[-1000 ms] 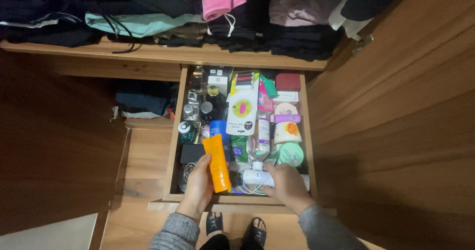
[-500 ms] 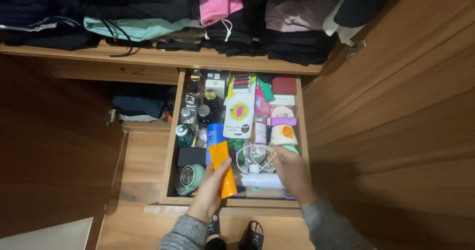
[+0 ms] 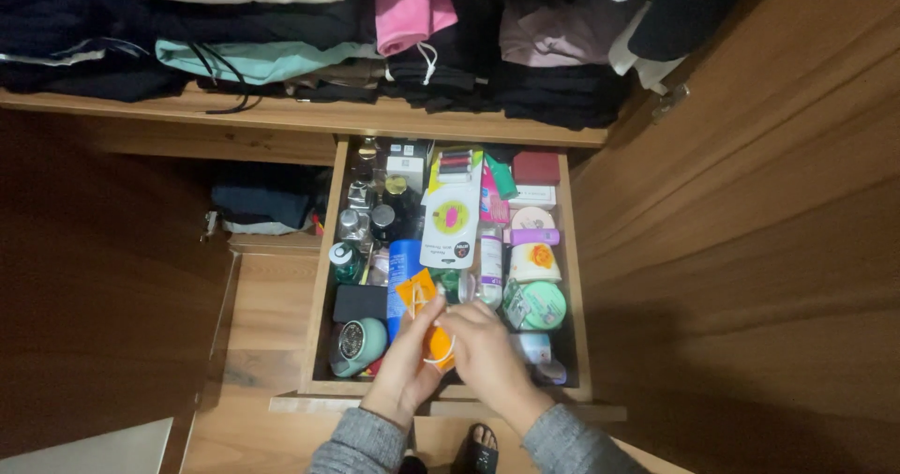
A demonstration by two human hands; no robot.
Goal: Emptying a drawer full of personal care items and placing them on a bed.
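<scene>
Both hands [image 3: 441, 343] clutch orange tube [image 3: 419, 298] over crowded drawer [image 3: 318, 286]

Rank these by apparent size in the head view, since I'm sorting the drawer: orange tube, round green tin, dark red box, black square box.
1. Round green tin
2. Black square box and dark red box look alike; unsure.
Orange tube: mostly hidden by both hands, unrankable.

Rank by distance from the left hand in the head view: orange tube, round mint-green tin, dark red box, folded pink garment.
1. Orange tube: held in the left hand.
2. Round mint-green tin: right of the hand, mid-drawer.
3. Dark red box: drawer's far right corner.
4. Folded pink garment: on the shelf above the drawer.
</scene>
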